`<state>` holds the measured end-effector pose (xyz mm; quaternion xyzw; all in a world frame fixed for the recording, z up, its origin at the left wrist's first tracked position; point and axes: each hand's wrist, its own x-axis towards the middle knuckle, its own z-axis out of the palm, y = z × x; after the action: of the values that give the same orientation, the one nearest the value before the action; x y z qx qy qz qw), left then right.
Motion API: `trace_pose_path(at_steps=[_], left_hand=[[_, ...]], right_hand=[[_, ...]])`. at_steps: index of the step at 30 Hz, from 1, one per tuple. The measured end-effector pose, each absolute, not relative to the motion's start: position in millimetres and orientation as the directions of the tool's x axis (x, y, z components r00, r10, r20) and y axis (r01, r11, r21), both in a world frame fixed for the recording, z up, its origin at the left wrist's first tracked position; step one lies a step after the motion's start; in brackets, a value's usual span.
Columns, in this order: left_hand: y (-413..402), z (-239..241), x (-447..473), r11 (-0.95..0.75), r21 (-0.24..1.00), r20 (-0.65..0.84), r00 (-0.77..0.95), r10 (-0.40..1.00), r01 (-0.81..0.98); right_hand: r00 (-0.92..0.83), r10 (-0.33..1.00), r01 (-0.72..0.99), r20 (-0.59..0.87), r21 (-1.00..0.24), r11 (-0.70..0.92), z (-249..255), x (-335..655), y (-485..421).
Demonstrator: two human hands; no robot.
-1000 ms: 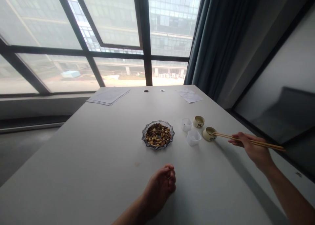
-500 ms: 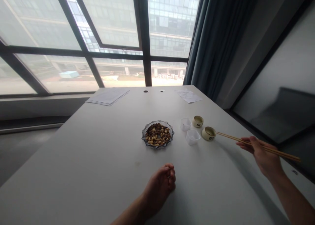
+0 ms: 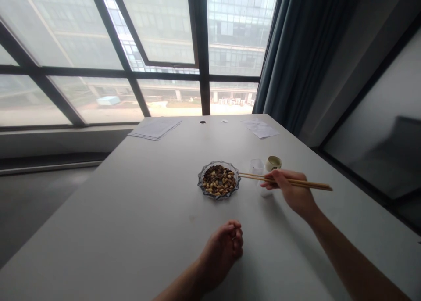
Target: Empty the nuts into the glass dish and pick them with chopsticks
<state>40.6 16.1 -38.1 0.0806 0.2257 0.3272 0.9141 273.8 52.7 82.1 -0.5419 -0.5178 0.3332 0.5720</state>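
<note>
My right hand (image 3: 294, 193) is closed around a pair of chopsticks (image 3: 314, 185), held nearly level. Their tips reach the right rim of a scalloped glass dish (image 3: 200, 184), with nothing visible between them. Peanuts (image 3: 226, 178) and dark seeds (image 3: 215, 171) fill that dish. My left hand (image 3: 222, 252) rests on the table in front of the dish, fingers curled in and nothing visible in them. Beneath and behind the chopsticks stand a clear plastic cup (image 3: 256, 165) and a small cream cup (image 3: 273, 161). A second clear cup (image 3: 266, 192) is mostly hidden by my right hand.
The white table (image 3: 148, 213) runs to the window. A stack of papers (image 3: 154, 129) lies at its far left, and more paper (image 3: 261, 128) at its far right. Two round cable holes sit near the far edge. A dark curtain (image 3: 289, 59) hangs beyond the right side.
My right hand has swung left with the chopsticks, from the nearer cream cup to the dish, and now hides that cup. My left hand stays put; the view has turned slightly left.
</note>
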Motion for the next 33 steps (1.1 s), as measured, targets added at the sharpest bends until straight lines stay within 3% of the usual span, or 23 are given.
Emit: trace_pose_path(at_steps=[5, 12, 19, 24, 33], left_hand=[[15, -40, 41, 0.777, 0.259, -0.367, 0.685, 0.629, -0.574], [17, -46, 43, 0.779, 0.263, -0.343, 0.699, 0.628, -0.570], [16, -48, 43, 0.774, 0.264, -0.323, 0.704, 0.633, -0.575], [17, -49, 42, 0.780, 0.238, -0.329, 0.707, 0.626, -0.579], [17, -45, 42, 0.788, 0.224, -0.337, 0.714, 0.614, -0.573]], right_hand=[[0.015, 0.983, 0.295, 0.185, -0.940, 0.172, 59, 228, 97], [-0.130, 0.980, 0.386, 0.148, -0.903, 0.187, 48, 204, 114], [-0.053, 0.993, 0.355, 0.107, -0.927, 0.119, 51, 204, 116], [-0.054, 0.987, 0.375, 0.154, -0.913, 0.163, 50, 206, 117], [-0.143, 0.977, 0.435, 0.160, -0.876, 0.207, 60, 207, 111]])
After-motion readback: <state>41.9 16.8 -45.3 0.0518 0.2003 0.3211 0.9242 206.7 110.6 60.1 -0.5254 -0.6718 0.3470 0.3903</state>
